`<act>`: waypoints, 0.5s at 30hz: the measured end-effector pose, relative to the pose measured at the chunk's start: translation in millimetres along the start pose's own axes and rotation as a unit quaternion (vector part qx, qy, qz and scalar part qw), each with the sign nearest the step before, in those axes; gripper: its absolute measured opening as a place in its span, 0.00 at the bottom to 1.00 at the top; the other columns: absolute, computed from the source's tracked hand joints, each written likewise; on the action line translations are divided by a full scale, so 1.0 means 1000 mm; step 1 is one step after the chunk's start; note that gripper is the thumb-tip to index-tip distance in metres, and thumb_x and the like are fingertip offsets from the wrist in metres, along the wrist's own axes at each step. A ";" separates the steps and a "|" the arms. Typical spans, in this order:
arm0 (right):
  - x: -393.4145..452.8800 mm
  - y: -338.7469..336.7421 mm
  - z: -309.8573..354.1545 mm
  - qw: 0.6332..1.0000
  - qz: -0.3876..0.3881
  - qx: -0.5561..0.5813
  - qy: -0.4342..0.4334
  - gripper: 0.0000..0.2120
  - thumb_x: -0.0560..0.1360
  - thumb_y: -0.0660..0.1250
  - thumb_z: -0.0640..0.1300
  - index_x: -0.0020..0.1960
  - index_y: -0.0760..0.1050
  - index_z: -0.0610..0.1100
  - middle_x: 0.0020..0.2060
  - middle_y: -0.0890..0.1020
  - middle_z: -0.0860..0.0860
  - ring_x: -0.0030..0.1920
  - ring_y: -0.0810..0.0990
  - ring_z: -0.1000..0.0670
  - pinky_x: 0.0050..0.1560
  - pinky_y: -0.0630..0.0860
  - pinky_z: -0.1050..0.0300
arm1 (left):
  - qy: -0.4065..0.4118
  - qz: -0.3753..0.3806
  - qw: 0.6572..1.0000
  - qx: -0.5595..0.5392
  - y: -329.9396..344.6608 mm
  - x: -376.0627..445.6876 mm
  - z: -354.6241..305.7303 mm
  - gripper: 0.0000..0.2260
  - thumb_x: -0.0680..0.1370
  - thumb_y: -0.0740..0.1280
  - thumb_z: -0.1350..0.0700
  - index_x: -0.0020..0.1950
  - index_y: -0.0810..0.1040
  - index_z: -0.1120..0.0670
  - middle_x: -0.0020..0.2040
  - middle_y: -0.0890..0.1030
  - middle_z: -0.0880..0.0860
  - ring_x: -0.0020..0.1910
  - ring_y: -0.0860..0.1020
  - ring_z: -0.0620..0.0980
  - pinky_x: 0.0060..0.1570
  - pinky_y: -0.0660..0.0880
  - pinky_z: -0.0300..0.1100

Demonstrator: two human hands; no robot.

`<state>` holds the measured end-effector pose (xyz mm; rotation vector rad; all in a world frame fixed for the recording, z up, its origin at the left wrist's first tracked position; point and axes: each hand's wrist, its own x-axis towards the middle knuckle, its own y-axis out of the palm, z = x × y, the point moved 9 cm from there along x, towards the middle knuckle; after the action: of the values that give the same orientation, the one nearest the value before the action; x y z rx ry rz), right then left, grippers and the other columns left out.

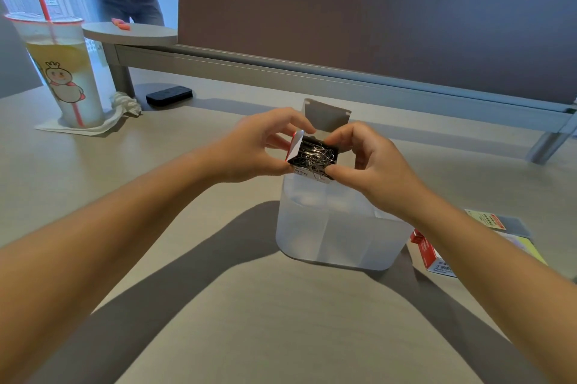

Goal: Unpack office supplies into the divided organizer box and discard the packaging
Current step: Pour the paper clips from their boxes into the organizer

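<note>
left hand (254, 146): fingers pinch the left end of the paper clip box (312, 158) | right hand (371, 165): fingers clamp its right end | box: flaps open, silver clips showing between both sets of fingers, held just above the translucent organizer box (337, 236) | tabletop (187, 196): red packet (429, 251) under the right wrist

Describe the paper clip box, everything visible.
The paper clip box is small cardboard, dark inside, with a red-and-white side flap and a grey top flap folded open. It is full of tangled silver clips. The left hand and right hand pinch it above the translucent organizer box.
</note>
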<state>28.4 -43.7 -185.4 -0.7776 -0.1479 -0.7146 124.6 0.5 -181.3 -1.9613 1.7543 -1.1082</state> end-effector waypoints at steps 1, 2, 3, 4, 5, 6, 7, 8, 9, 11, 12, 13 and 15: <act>-0.001 0.000 0.001 1.000 -0.003 -0.003 -0.003 0.16 0.71 0.66 0.36 0.43 0.66 0.56 0.42 0.74 0.60 0.29 0.68 0.54 0.28 0.68 0.71 | 0.008 0.001 1.000 0.014 0.000 -0.001 -0.003 0.17 0.69 0.69 0.64 0.53 0.70 0.50 0.48 0.72 0.39 0.52 0.74 0.43 0.52 0.74 0.30; -0.002 0.000 0.002 1.000 -0.006 -0.005 -0.007 0.17 0.71 0.66 0.36 0.43 0.66 0.57 0.42 0.74 0.60 0.29 0.69 0.54 0.28 0.68 0.71 | 0.012 0.002 1.000 0.024 0.001 -0.001 -0.005 0.17 0.69 0.69 0.65 0.53 0.70 0.51 0.47 0.71 0.37 0.52 0.73 0.43 0.52 0.74 0.31; -0.002 0.000 0.003 1.000 -0.009 -0.008 -0.012 0.17 0.71 0.66 0.35 0.43 0.66 0.57 0.42 0.74 0.61 0.30 0.69 0.56 0.28 0.68 0.71 | 0.014 0.003 0.999 0.030 0.001 -0.001 -0.005 0.16 0.69 0.69 0.65 0.53 0.70 0.52 0.47 0.70 0.37 0.52 0.73 0.44 0.52 0.75 0.34; -0.003 0.000 0.004 1.000 -0.011 -0.013 -0.017 0.17 0.70 0.67 0.35 0.43 0.66 0.57 0.42 0.73 0.61 0.31 0.70 0.58 0.28 0.68 0.72 | 0.014 0.004 0.999 0.034 0.002 -0.002 -0.005 0.16 0.69 0.69 0.66 0.54 0.71 0.54 0.47 0.69 0.37 0.53 0.74 0.45 0.52 0.75 0.36; -0.004 0.000 0.005 1.000 -0.012 -0.020 -0.021 0.17 0.70 0.67 0.35 0.43 0.66 0.57 0.41 0.73 0.62 0.32 0.70 0.59 0.29 0.69 0.72 | 0.014 0.005 0.999 0.039 0.003 -0.002 -0.004 0.16 0.69 0.69 0.66 0.54 0.71 0.56 0.47 0.69 0.37 0.53 0.74 0.46 0.53 0.75 0.37; -0.005 0.000 0.006 0.999 -0.012 -0.026 -0.023 0.17 0.70 0.67 0.35 0.43 0.65 0.57 0.41 0.72 0.63 0.33 0.70 0.59 0.30 0.70 0.72 | 0.015 0.006 0.999 0.042 0.004 -0.002 -0.004 0.16 0.69 0.69 0.66 0.54 0.71 0.56 0.47 0.69 0.37 0.53 0.74 0.47 0.54 0.75 0.38; -0.007 0.000 0.006 0.999 -0.012 -0.032 -0.023 0.17 0.70 0.67 0.36 0.44 0.65 0.56 0.41 0.72 0.63 0.33 0.71 0.58 0.32 0.70 0.71 | 0.015 0.007 0.999 0.043 0.006 -0.002 -0.002 0.16 0.69 0.69 0.66 0.53 0.70 0.55 0.47 0.69 0.37 0.54 0.74 0.47 0.55 0.76 0.39; -0.007 0.000 0.006 0.999 -0.012 -0.038 -0.025 0.17 0.70 0.67 0.36 0.44 0.65 0.56 0.41 0.72 0.63 0.34 0.71 0.56 0.34 0.71 0.70 | 0.016 0.007 0.999 0.040 0.007 -0.002 -0.001 0.16 0.69 0.69 0.66 0.52 0.69 0.54 0.47 0.69 0.37 0.54 0.74 0.46 0.56 0.76 0.40; -0.008 0.001 0.007 0.999 -0.012 -0.044 -0.027 0.16 0.70 0.67 0.36 0.44 0.65 0.56 0.41 0.71 0.64 0.35 0.71 0.54 0.35 0.71 0.69 | 0.015 0.007 0.999 0.034 0.008 -0.002 0.000 0.16 0.69 0.69 0.66 0.52 0.69 0.52 0.47 0.69 0.37 0.54 0.74 0.46 0.57 0.75 0.40; -0.008 0.002 0.008 0.998 -0.012 -0.052 -0.028 0.15 0.70 0.67 0.36 0.46 0.66 0.53 0.41 0.71 0.63 0.36 0.71 0.54 0.37 0.71 0.70 | 0.008 0.008 1.000 0.021 0.009 -0.002 0.003 0.16 0.70 0.69 0.66 0.51 0.68 0.51 0.47 0.69 0.37 0.54 0.73 0.45 0.58 0.73 0.36; -0.009 0.002 0.008 0.998 -0.012 -0.055 -0.029 0.14 0.70 0.67 0.36 0.47 0.67 0.51 0.41 0.71 0.63 0.36 0.71 0.55 0.37 0.71 0.71 | 0.002 0.010 1.000 0.015 0.010 -0.002 0.004 0.17 0.70 0.68 0.66 0.50 0.68 0.50 0.47 0.69 0.37 0.54 0.73 0.45 0.57 0.73 0.35; -0.009 0.002 0.009 0.998 -0.011 -0.060 -0.029 0.13 0.70 0.67 0.36 0.47 0.67 0.50 0.41 0.71 0.62 0.37 0.71 0.56 0.37 0.71 0.72 | -0.006 0.012 1.000 0.008 0.011 -0.002 0.006 0.17 0.70 0.68 0.67 0.49 0.68 0.49 0.47 0.69 0.37 0.54 0.74 0.46 0.57 0.73 0.35; -0.010 0.003 0.010 0.997 -0.007 -0.073 -0.031 0.13 0.70 0.67 0.37 0.48 0.66 0.49 0.42 0.71 0.60 0.39 0.71 0.58 0.39 0.70 0.73 | -0.016 0.015 1.000 -0.009 0.012 -0.002 0.009 0.17 0.70 0.68 0.68 0.46 0.68 0.47 0.47 0.70 0.39 0.54 0.74 0.46 0.57 0.74 0.35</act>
<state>24.4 -30.3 -183.9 -0.9396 -0.1582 -0.7204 122.2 -2.3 -195.6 -1.9450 1.7778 -1.0486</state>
